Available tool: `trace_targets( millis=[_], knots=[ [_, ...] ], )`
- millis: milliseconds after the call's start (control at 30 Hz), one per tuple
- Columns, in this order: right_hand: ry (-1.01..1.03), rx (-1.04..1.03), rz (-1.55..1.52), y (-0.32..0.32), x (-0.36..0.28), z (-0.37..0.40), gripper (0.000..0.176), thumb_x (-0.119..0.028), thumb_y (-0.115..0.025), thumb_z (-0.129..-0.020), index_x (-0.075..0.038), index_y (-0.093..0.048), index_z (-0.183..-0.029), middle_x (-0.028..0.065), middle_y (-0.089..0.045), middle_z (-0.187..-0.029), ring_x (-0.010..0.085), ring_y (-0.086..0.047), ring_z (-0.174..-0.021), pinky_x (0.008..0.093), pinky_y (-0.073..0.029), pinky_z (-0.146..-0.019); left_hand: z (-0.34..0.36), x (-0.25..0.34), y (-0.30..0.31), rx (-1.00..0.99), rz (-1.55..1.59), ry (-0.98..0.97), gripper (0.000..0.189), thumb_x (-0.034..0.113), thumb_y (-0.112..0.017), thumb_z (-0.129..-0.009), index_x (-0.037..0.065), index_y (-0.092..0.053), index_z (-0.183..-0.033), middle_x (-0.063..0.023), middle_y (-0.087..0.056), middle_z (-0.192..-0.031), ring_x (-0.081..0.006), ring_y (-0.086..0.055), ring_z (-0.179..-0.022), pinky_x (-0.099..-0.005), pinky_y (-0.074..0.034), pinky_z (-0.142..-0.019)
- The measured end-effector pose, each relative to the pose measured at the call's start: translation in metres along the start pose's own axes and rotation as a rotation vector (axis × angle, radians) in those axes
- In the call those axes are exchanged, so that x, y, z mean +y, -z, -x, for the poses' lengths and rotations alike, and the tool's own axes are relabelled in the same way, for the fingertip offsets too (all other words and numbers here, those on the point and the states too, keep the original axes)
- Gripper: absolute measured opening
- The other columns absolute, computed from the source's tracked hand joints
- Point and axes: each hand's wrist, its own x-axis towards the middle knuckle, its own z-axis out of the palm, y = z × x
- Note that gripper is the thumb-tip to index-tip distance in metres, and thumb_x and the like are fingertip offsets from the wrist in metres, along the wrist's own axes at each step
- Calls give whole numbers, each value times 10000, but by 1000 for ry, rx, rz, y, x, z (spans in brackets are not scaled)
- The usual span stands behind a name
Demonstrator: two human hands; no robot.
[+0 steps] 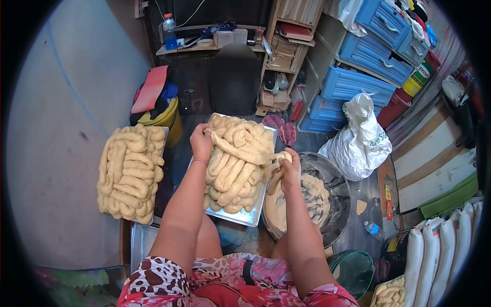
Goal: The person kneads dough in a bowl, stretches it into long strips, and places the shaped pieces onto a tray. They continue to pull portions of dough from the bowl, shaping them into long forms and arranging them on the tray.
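Note:
A long strip of dough [236,150] stretches between my two hands above a metal tray [246,217]. My left hand [201,142] pinches its upper left end near the tray's far left edge. My right hand [290,168] grips the other end, where the dough loops over and hangs down past the tray's right edge. Beneath the strip, thick ropes of pale dough [230,179] lie piled on the tray. Right below my right hand is a wide dark basin [337,197] with floury dough residue [313,197] inside.
Another tray of piled dough ropes [130,169] stands at left, near a yellow bucket [175,120]. To the right are a white sack [358,140], a water bottle [374,229], a green bucket [356,273] and more dough [388,295]. Blue drawers [353,86] stand behind.

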Motion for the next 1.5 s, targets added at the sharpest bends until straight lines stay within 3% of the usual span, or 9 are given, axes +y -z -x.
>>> trace_targets(
  millis=[233,367,500,567,833,1000,1167,1333,1500],
  knots=[
    [-75,52,67,4,11,-7,405,-28,-537,-814,-77,-407,-1195,50,-541,-827,104,-501,-582,236,-446,-539,19,46,4,-70,-377,-486,129,99,-610,-777,19,-626,-877,-146,-598,-814,-320,-585,-801,-380,-466,-772],
    [-31,-63,156,-3,15,-8,364,-31,-547,-798,-64,-462,-1150,58,-556,-849,130,-527,-604,259,-464,-566,73,84,-3,-978,46,-107,245,199,-624,-782,-5,-591,-913,-166,-599,-830,-337,-594,-849,-380,-467,-767],
    [510,-103,980,-9,-13,8,217,-29,-570,-750,-29,-569,-967,40,-563,-813,169,-554,-637,296,-480,-634,110,90,-18,-988,-55,-323,492,256,-693,-729,13,-487,-1103,-191,-567,-1024,-308,-567,-978,-373,-447,-827],
    [418,-127,572,-1,-21,2,338,-133,-602,-710,-32,-567,-1032,113,-619,-915,233,-603,-849,339,-468,-757,114,97,-21,-901,-66,-335,593,261,-721,-703,24,-438,-1167,-194,-543,-1094,-299,-551,-1020,-373,-437,-852],
    [155,-708,-388,-1,-97,48,299,-70,-609,-758,-37,-492,-1031,54,-504,-597,70,-400,-419,206,-354,-407,113,107,-22,-1417,452,94,555,157,-729,-718,40,-475,-1198,-60,-572,-1074,-136,-550,-944,-297,-446,-791],
    [-49,-668,-469,22,-93,37,392,-32,-593,-754,-75,-468,-1123,92,-600,-756,74,-443,-453,203,-387,-435,61,111,14,-857,623,431,416,157,-737,-717,16,-552,-1062,-14,-601,-848,-92,-555,-696,-222,-454,-602],
    [-78,-672,144,4,-64,37,570,-27,-644,-672,-80,-446,-1203,102,-618,-848,129,-545,-610,211,-446,-530,19,61,41,-573,448,44,251,-4,-619,-669,25,-597,-917,-7,-590,-817,-124,-571,-753,-246,-466,-649],
    [-36,-949,1243,16,18,17,537,-97,-644,-629,-26,-511,-1145,147,-633,-924,248,-611,-821,366,-493,-720,8,30,56,-558,-120,-36,294,-81,-546,-588,12,-614,-858,-28,-605,-876,-161,-578,-832,-282,-462,-744],
    [-199,-1015,1155,11,14,21,519,-155,-665,-618,-14,-543,-1102,160,-644,-916,240,-629,-839,357,-495,-727,16,59,67,-906,336,160,346,-99,-544,-590,-2,-612,-914,-51,-602,-1007,-146,-555,-919,-262,-440,-811]
  ],
)
